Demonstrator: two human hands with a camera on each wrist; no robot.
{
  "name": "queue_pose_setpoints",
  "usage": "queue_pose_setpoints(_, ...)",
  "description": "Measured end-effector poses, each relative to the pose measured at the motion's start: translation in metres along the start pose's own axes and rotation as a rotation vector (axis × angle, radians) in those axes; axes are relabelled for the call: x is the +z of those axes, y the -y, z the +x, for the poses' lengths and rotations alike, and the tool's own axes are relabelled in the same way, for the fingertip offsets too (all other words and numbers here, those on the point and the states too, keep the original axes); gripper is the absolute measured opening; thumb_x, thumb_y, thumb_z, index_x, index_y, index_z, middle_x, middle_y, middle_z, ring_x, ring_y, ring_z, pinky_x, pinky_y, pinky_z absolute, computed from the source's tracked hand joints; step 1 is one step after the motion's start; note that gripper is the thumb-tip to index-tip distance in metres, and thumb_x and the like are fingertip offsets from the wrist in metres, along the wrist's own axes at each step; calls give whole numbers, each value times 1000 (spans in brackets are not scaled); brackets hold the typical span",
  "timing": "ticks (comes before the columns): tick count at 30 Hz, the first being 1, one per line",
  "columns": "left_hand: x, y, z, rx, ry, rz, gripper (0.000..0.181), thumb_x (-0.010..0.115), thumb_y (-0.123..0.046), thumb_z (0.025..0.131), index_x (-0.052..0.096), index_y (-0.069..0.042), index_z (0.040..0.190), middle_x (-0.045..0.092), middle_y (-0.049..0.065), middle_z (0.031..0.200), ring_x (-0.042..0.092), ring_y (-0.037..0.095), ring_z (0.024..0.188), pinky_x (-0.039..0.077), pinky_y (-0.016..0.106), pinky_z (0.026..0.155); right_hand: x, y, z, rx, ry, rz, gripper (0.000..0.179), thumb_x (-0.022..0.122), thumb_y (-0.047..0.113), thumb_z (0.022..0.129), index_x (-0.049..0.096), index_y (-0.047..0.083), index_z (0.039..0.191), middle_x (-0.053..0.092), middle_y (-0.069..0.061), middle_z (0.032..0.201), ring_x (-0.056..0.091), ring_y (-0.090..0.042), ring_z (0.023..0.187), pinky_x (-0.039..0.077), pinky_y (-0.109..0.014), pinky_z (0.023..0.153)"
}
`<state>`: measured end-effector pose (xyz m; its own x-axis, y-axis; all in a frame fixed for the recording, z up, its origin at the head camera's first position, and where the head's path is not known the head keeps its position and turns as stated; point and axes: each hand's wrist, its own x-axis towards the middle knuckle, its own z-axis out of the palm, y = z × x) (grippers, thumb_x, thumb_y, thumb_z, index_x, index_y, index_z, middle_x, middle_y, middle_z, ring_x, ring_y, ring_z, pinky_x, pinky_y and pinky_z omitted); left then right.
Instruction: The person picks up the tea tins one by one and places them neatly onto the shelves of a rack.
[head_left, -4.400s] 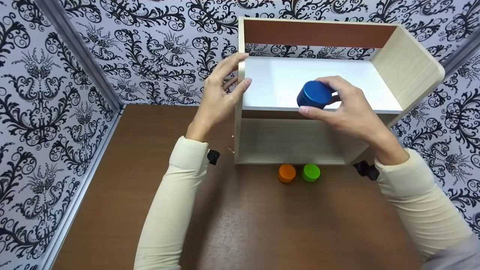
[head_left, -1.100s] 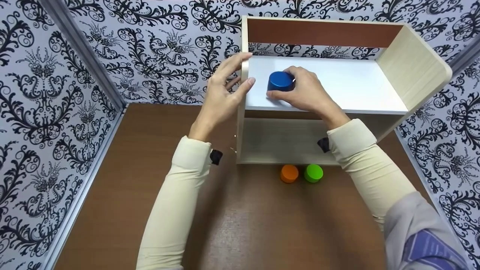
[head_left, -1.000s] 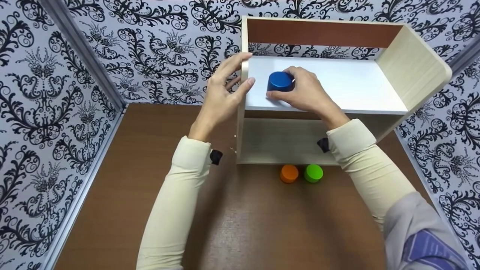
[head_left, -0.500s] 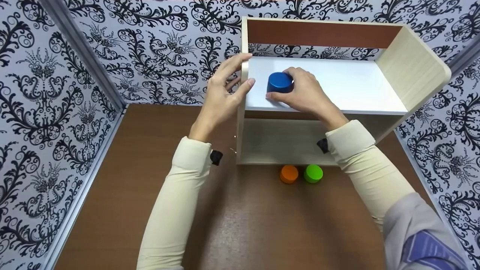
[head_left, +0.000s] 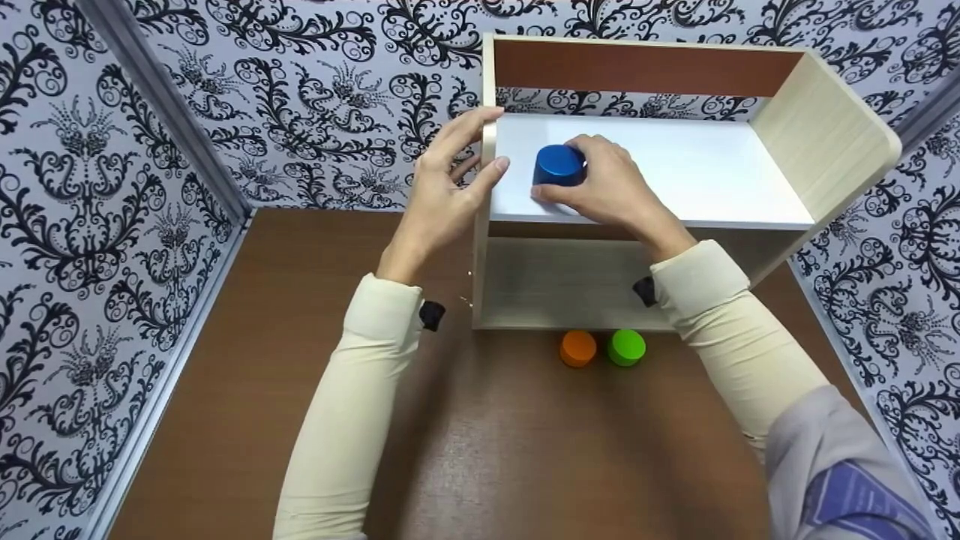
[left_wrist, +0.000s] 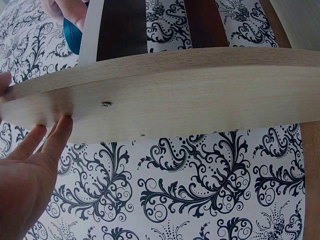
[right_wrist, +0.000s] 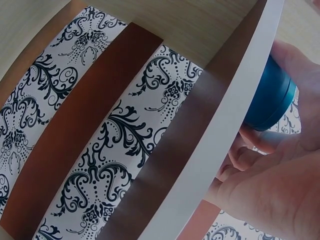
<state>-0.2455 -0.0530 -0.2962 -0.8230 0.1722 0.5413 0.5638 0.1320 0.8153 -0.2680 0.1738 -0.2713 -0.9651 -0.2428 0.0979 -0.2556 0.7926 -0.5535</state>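
My right hand (head_left: 611, 180) grips a blue cylindrical container (head_left: 558, 166) upright at the left end of the white upper shelf (head_left: 697, 165). Its thumb lies along the front, with the other fingers round the right and back. In the right wrist view the blue container (right_wrist: 272, 95) shows a seam round it, and the fingers lie beside the shelf's white edge. My left hand (head_left: 448, 180) holds the left side panel (head_left: 490, 82) of the wooden shelf unit by its front edge. In the left wrist view, fingertips (left_wrist: 64, 122) press the panel's outer face.
An orange cylinder (head_left: 578, 349) and a green cylinder (head_left: 627, 347) stand side by side on the brown tabletop (head_left: 465, 450), just before the unit's lower compartment (head_left: 570, 281). Patterned walls (head_left: 315, 97) enclose the back and sides. The tall right panel (head_left: 825, 142) juts forward.
Since the oldest frame, my right hand has carried the blue container leftward from above the shelf's front edge to the shelf's left end. Over the last second both hands stay almost still.
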Motion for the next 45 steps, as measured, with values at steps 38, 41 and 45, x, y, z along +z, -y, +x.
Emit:
queue_pose_setpoints(38,1,0,0,3,-7,17,51,70,-10,96,56,-16,144,44,2,153,50,14,131,48,27,108,-9,-10,-17,-28,-50,48,89,84,52,79,48,2,144,55,-17,135,49,-34,123,43,-52,104)
queue_pose_setpoints(41,1,1,1,7,-6,17,50,70,-10,96,56,-16,144,44,3,153,49,14,132,48,27,108,-11,-12,-22,-52,-76,61,88,84,51,79,49,2,144,55,-18,135,49,-34,123,43,-52,104)
queue_pose_setpoints(45,1,2,0,8,-6,17,50,69,-10,96,56,-15,144,45,3,153,49,14,131,48,27,108,-13,-14,-29,-91,-118,73,85,85,47,80,51,1,143,55,-19,133,50,-35,121,43,-52,103)
